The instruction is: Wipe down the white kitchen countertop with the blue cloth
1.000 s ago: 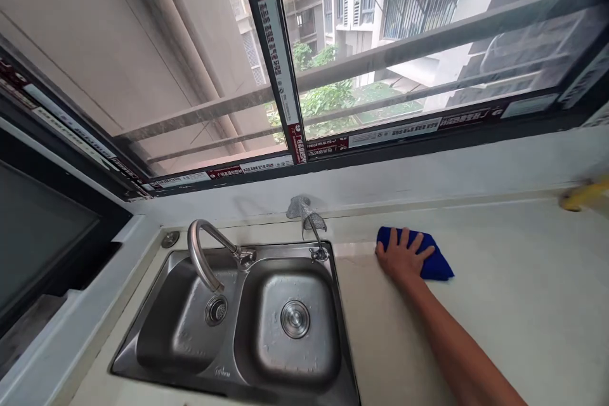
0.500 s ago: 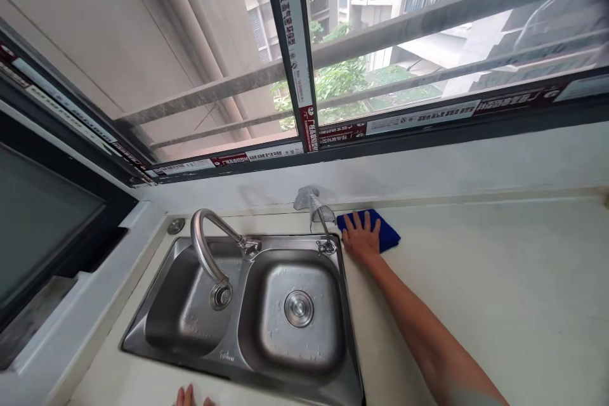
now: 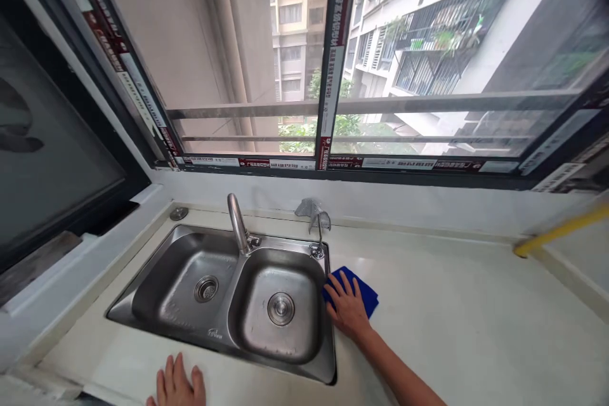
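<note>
My right hand [image 3: 349, 311] lies flat with spread fingers on a folded blue cloth [image 3: 365, 297]. The cloth rests on the pale countertop, right beside the right rim of the steel double sink [image 3: 223, 330]. Part of the cloth is hidden under my palm and fingers. Near the bottom edge, my left hand [image 3: 178, 386] is on the counter in front of the sink, fingers apart and holding nothing. Both basins show their drains, with some water drops inside.
A curved steel faucet [image 3: 238, 228] rises behind the basins. At the sink's back right corner stands a small fixture with crumpled grey mesh [image 3: 314, 212] over it. A round metal cap [image 3: 179, 213] sits back left. The window frame [image 3: 266, 163] spans behind; a yellow pipe [image 3: 561, 231] is at right.
My right hand and the blue cloth have slid nearer along the sink's right side. More of my left hand shows. The view has tilted and shifted right, bringing in the yellow pipe.
</note>
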Demonstrator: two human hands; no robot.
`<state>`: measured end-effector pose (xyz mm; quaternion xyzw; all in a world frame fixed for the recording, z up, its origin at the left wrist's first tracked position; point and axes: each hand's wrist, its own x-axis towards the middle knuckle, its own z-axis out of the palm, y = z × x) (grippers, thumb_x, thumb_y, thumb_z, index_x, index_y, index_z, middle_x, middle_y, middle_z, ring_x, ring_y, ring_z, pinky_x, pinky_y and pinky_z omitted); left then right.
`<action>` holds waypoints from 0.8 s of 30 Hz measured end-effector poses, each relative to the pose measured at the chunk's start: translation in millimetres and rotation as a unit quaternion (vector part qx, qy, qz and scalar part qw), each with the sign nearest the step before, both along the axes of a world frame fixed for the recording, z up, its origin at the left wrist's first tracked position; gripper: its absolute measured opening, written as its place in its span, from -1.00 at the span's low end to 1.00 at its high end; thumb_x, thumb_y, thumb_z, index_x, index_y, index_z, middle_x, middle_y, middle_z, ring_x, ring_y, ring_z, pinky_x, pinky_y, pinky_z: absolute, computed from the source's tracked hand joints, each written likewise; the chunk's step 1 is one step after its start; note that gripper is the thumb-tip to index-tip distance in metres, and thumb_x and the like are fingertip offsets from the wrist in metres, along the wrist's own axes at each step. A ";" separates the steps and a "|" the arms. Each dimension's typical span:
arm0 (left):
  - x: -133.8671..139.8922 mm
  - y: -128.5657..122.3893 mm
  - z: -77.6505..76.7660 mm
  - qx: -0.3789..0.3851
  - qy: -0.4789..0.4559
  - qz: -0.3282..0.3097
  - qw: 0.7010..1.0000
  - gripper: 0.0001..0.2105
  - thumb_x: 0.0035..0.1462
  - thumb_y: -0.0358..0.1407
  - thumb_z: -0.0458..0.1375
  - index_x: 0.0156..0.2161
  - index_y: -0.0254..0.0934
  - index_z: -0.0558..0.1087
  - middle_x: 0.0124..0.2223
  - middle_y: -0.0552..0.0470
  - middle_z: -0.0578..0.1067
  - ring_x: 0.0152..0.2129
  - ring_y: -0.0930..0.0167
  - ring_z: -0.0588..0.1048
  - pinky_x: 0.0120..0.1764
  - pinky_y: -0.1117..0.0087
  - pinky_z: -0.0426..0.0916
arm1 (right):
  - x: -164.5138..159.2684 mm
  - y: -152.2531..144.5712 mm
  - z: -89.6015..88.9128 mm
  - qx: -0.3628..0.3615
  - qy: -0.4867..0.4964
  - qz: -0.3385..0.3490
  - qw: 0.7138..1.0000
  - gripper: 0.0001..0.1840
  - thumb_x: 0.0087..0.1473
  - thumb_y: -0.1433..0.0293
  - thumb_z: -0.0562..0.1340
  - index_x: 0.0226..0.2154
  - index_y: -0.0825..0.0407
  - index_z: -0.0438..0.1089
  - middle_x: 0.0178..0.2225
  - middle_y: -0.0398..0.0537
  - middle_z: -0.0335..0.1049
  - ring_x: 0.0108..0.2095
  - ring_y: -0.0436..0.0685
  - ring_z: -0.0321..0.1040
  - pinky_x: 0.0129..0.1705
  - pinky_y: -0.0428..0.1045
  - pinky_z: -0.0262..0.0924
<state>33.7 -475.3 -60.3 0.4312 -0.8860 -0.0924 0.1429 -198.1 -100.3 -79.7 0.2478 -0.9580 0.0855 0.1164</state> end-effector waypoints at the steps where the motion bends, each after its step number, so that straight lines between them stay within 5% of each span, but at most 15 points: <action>1: 0.7 0.3 1.3 0.005 -0.004 -0.006 1.000 -0.33 0.22 -0.01 -0.29 0.25 -0.33 0.29 0.35 -0.19 0.26 0.32 0.09 0.15 0.29 -0.13 0.00 | 15.9 2.3 -0.3 0.002 0.004 0.010 1.000 -0.51 0.14 0.31 0.11 0.13 -0.09 0.37 0.33 -0.09 0.13 0.39 0.40 -0.21 0.36 0.41 -0.29; 8: 3.8 4.8 6.0 -0.009 0.005 -0.018 1.000 -0.36 0.25 -0.08 -0.30 0.28 -0.39 0.24 0.36 -0.23 0.24 0.35 0.11 0.08 0.32 -0.10 -0.10 | 128.1 28.6 -0.2 0.007 -0.024 0.101 0.995 -0.46 0.21 0.19 0.13 0.24 -0.24 0.22 0.37 -0.16 0.02 0.38 0.41 -0.14 0.34 0.45 -0.14; 12: 4.1 5.4 5.2 -0.013 0.013 -0.021 1.000 -0.38 0.26 -0.08 -0.27 0.29 -0.38 0.22 0.35 -0.25 0.26 0.35 0.12 0.08 0.32 -0.10 -0.09 | 145.9 46.9 2.3 0.031 -0.033 0.164 0.985 -0.44 0.23 0.18 0.13 0.27 -0.29 0.16 0.35 -0.17 0.07 0.35 0.38 -0.03 0.29 0.37 0.02; 16: 2.2 4.9 3.7 -0.014 0.004 -0.007 1.000 -0.36 0.26 -0.06 -0.30 0.28 -0.38 0.24 0.36 -0.20 0.24 0.35 0.15 0.07 0.34 -0.06 -0.12 | 109.0 47.5 9.2 0.042 -0.055 0.180 0.981 -0.46 0.24 0.22 0.11 0.26 -0.27 0.18 0.35 -0.17 0.08 0.37 0.33 -0.08 0.33 0.36 -0.07; 24: 1.1 0.8 -0.6 -0.007 -0.021 -0.003 1.000 -0.35 0.25 -0.03 -0.29 0.28 -0.34 0.25 0.36 -0.16 0.24 0.35 0.16 0.08 0.33 -0.07 -0.08 | -29.4 23.4 5.0 0.022 -0.032 0.026 0.999 -0.52 0.25 0.28 0.00 0.18 -0.19 0.29 0.30 -0.13 0.18 0.38 0.28 -0.14 0.34 0.31 -0.21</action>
